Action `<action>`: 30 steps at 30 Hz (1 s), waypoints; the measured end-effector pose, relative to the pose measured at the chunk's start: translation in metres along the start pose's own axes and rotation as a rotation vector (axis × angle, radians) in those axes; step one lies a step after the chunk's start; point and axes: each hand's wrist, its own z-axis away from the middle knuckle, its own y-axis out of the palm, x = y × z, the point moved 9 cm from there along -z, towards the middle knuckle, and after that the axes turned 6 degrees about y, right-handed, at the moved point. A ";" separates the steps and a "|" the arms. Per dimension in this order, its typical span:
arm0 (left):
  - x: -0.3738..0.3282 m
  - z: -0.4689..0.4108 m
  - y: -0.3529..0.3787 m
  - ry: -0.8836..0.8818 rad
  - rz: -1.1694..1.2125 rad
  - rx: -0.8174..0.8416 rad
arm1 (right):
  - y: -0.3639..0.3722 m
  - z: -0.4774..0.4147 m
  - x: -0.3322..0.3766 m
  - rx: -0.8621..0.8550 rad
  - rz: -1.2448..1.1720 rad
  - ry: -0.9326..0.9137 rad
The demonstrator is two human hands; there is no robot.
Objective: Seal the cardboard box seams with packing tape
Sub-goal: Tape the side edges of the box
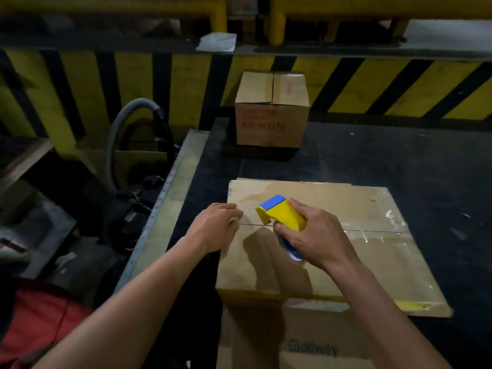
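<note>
Box (359,265) at worktop (399,161) near edge, by its left edge. Right hand (316,230) grips dispenser (282,211) over centre seam (372,231), left end. Left hand (215,225), fingers curled, sits there; whether it pinches tape, cannot tell. Likely step: starting 1 strip. Next: anchor the tape end, then draw the dispenser rightward along the seam.

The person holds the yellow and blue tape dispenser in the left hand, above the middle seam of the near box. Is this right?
Not quite. In the head view the right hand, not the left hand, holds the tape dispenser, above the middle seam of the near box.
</note>
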 end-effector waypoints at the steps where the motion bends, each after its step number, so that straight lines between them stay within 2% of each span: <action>1: 0.004 -0.001 -0.002 0.002 0.015 -0.004 | 0.006 -0.004 0.005 0.007 0.003 0.002; 4: 0.012 -0.011 -0.004 -0.003 0.063 -0.008 | 0.022 -0.011 0.014 0.033 0.010 0.018; 6: 0.019 -0.016 -0.010 -0.069 0.132 -0.049 | 0.030 -0.014 0.018 0.037 0.017 0.029; 9: 0.031 -0.025 -0.020 -0.226 0.457 -0.136 | 0.035 -0.016 0.024 0.017 0.012 0.013; 12: 0.028 -0.036 -0.010 -0.377 0.952 0.020 | 0.036 -0.015 0.032 0.003 0.005 -0.018; 16: 0.024 -0.041 0.000 -0.435 1.258 0.223 | 0.035 -0.018 0.034 -0.027 -0.011 -0.020; 20: 0.034 -0.047 0.009 -0.447 1.354 0.350 | 0.034 -0.020 0.035 -0.024 -0.025 -0.029; 24: 0.045 -0.055 0.017 -0.477 1.374 0.397 | 0.032 -0.023 0.038 -0.019 -0.077 -0.003; 30: 0.050 -0.081 0.004 -0.311 0.953 0.304 | 0.042 -0.019 0.050 -0.012 -0.068 0.084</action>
